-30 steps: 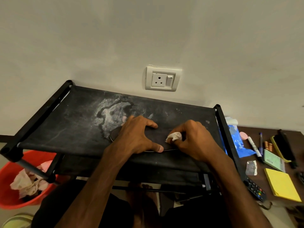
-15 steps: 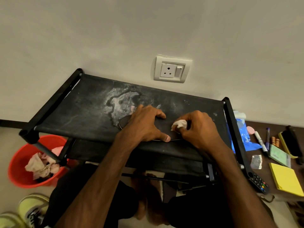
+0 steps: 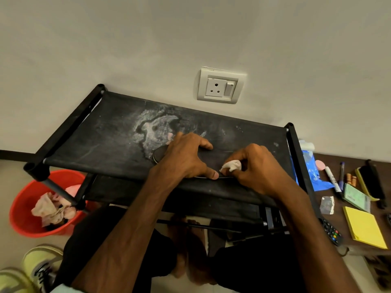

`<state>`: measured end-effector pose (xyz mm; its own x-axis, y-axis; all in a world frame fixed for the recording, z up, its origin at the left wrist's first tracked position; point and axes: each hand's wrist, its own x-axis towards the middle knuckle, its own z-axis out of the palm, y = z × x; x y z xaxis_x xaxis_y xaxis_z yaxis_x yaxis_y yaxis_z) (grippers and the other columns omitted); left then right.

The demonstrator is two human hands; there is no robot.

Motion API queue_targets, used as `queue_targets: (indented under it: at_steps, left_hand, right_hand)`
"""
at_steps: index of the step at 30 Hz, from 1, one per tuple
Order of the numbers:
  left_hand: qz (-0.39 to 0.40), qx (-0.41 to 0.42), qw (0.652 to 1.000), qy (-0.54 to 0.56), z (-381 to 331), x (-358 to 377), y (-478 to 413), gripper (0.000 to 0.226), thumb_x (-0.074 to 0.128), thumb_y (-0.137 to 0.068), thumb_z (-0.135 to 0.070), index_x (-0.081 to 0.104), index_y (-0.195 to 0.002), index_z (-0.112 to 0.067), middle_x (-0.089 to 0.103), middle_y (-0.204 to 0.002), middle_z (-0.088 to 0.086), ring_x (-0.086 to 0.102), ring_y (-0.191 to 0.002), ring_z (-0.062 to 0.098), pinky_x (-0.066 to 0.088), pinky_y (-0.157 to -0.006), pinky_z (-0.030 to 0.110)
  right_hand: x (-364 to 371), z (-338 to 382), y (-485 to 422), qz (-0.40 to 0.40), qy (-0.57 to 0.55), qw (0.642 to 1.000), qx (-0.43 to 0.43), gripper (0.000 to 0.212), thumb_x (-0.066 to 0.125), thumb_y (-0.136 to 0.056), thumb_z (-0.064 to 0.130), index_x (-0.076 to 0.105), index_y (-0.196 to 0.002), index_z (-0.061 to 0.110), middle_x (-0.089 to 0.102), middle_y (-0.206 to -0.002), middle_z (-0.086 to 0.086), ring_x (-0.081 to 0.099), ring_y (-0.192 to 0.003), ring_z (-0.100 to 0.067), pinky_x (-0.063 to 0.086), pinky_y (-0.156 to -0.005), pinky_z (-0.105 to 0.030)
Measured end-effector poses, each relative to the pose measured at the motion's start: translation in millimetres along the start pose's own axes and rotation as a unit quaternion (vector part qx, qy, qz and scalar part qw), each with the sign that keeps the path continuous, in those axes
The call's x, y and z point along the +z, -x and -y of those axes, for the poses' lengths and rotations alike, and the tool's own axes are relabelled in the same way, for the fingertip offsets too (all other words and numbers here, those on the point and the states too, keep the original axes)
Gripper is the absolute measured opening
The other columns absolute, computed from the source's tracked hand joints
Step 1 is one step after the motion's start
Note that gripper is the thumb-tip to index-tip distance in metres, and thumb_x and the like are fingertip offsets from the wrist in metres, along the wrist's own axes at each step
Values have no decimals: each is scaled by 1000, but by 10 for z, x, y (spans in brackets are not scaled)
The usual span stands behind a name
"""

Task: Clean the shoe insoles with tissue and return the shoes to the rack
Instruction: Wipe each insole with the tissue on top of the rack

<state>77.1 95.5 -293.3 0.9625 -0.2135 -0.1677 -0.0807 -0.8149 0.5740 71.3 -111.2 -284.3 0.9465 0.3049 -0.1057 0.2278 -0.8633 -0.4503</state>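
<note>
A dark insole [image 3: 160, 154] lies flat on the top fabric shelf of the black shoe rack [image 3: 88, 140], mostly hidden under my hands. My left hand [image 3: 184, 157] presses down on the insole, fingers spread and curled over its far edge, thumb along its near edge. Just to the right, my right hand [image 3: 256, 168] pinches a small crumpled white tissue [image 3: 231, 166] against the insole's surface. A pale yellow-green shoe [image 3: 40, 267] stands on the floor at the bottom left.
A red bucket [image 3: 23, 210] with used tissues sits on the floor left of the rack. To the right, a brown table [image 3: 357, 166] carries yellow sticky notes [image 3: 364, 227], pens, a remote [image 3: 331, 231] and a blue packet [image 3: 311, 170]. A wall socket [image 3: 220, 86] is behind the rack.
The view has shifted so the rack sits higher and the shoe has come into sight at bottom left. My right hand keeps rubbing the tissue on the insole; the left hand stays pressed on it.
</note>
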Motion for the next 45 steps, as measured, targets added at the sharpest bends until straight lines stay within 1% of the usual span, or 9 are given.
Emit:
queue_targets:
  at_steps: [6,12,17,21,24,28,32,36,45]
  left_hand:
    - [14,30,999,-27,-4,-53,37,86,88,-64,-58,58,-139,-31,52,-143,-8,35,-137,22,32,-114,40]
    - [23,51,998,-40,109,13,-56,89,75,-50,-81,63,-127,-39,64,-127,-11,48,-126,23,35,-111,51]
    - [24,62,998,-21,125,28,-91,93,70,-44,-82,65,-124,-37,68,-121,-13,54,-121,18,31,-115,50]
    - [28,49,998,-26,122,13,-68,102,71,-42,-83,61,-132,-36,62,-128,-11,48,-124,19,37,-109,49]
    - [25,34,999,-33,102,-19,-15,93,84,-57,-69,57,-139,-34,55,-137,-8,39,-132,22,36,-111,48]
    - [21,32,999,-26,83,-42,15,86,86,-60,-65,59,-136,-36,54,-136,-8,38,-131,22,37,-111,47]
    - [18,38,999,-27,83,-57,20,86,86,-59,-67,59,-135,-38,53,-134,-10,39,-129,21,38,-110,45]
    - [19,50,998,-37,85,-89,38,86,85,-61,-66,57,-137,-38,51,-132,-11,38,-129,20,39,-108,43]
    - [-1,84,996,-9,59,-142,50,83,82,-68,-64,53,-140,-36,53,-131,-13,45,-117,9,39,-97,29]
  right_hand:
    - [42,33,0,-39,-37,999,-4,16,79,-85,21,80,-89,37,76,-88,17,69,-81,-1,62,-76,-37]
    - [224,248,-282,-113,5,994,-5,22,72,-83,18,81,-96,33,77,-83,3,70,-75,-19,60,-69,-43]
    - [214,259,-273,-49,-17,998,-40,15,77,-83,16,82,-93,26,76,-78,1,69,-66,-13,61,-64,-41]
    - [124,247,-164,13,-53,996,-74,20,79,-84,13,82,-96,29,78,-88,6,70,-72,-3,59,-67,-20]
    - [88,141,-203,-8,-16,999,-49,20,80,-84,22,80,-95,38,78,-89,12,71,-77,-5,63,-72,-34]
    - [34,-86,-211,-126,22,992,10,15,75,-85,30,80,-95,41,77,-92,12,70,-82,-10,61,-75,-42]
    - [-47,-290,-157,-248,-128,960,35,9,79,-88,31,82,-94,25,75,-85,17,71,-78,0,62,-75,-26]
    - [-103,-340,-96,-259,-187,947,32,7,81,-87,28,77,-93,30,67,-80,29,66,-79,13,49,-70,-3]
    - [-84,-373,-147,-202,-175,963,12,9,80,-87,24,79,-94,30,72,-88,22,66,-88,8,52,-75,-7]
